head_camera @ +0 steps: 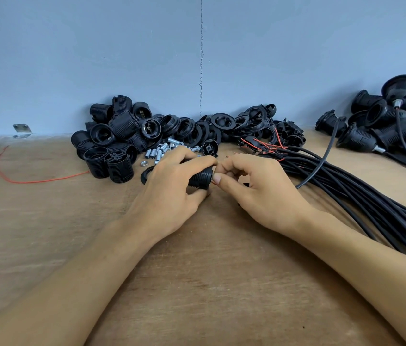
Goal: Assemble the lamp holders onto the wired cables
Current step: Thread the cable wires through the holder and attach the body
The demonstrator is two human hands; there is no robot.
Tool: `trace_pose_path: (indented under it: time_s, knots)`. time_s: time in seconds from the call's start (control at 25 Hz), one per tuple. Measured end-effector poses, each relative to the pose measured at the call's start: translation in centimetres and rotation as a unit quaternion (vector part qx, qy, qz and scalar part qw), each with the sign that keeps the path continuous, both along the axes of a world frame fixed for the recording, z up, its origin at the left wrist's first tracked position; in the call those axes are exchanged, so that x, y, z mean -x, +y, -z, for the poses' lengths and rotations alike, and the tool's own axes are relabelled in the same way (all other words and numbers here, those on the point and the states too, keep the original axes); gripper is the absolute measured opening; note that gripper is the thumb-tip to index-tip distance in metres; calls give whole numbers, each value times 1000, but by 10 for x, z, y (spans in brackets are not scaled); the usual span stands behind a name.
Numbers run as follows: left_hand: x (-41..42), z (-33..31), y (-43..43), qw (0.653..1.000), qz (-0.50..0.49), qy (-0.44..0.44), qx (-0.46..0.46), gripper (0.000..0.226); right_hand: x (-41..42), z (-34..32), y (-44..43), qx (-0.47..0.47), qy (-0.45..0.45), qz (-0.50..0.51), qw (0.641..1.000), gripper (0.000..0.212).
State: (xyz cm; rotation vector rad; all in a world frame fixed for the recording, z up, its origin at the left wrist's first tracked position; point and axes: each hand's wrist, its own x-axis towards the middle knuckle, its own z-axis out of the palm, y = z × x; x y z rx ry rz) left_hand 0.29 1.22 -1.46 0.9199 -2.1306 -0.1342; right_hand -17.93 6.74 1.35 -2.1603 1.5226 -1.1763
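Two bare forearms reach in from the bottom edge and meet over the middle of the wooden surface (209, 270). The left grip (172, 188) is curled round a black threaded lamp holder (200, 179), fingers over the top and thumb underneath, holding it on its side just above the wood. The right grip (259, 193) meets it from the other side. Its thumb and forefinger pinch the holder's open end, and the other fingers are curled in. Whether a wire sits between those fingertips is hidden. Something small and black shows under the right palm, too covered to name.

Just left of the left grip a flat black ring (147, 174) lies on the wood, with a small metal nut (143, 163) beside it. Behind the knuckles lies a scatter of short silver tubes (162, 151) and a black cap (209, 147).

Farther back, against the blue-grey wall (197, 58), stands a heap of threaded holder bodies (112, 136) on the left. A heap of black rings (234, 123) runs on to the right of it.

A thick bundle of black cables (359, 196) fans from the right edge toward the rings, its stripped red ends (264, 146) lying near the right grip. One single cable (326, 156) arcs up over the bundle.

At the far right is a pile of finished holders (396, 121) with cables fitted. Well to the left a loose red wire (34, 181) curves across the wood, and a small metal plate (22, 128) is fixed low on the wall.
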Motion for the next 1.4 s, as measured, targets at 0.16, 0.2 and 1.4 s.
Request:
trace_pose_path:
  time_s: [0.16,0.2,1.4]
  knots:
    - [0,1,0,1000,-2,14,-28,46,-1,1,1,40,-2,6,999,5]
    - [0,1,0,999,-3,13,-34,46,0,1,1,48,-6,5,999,8]
    - [-3,-9,3,989,52,52,-128,38,8,7,-6,96,31,18,995,8]
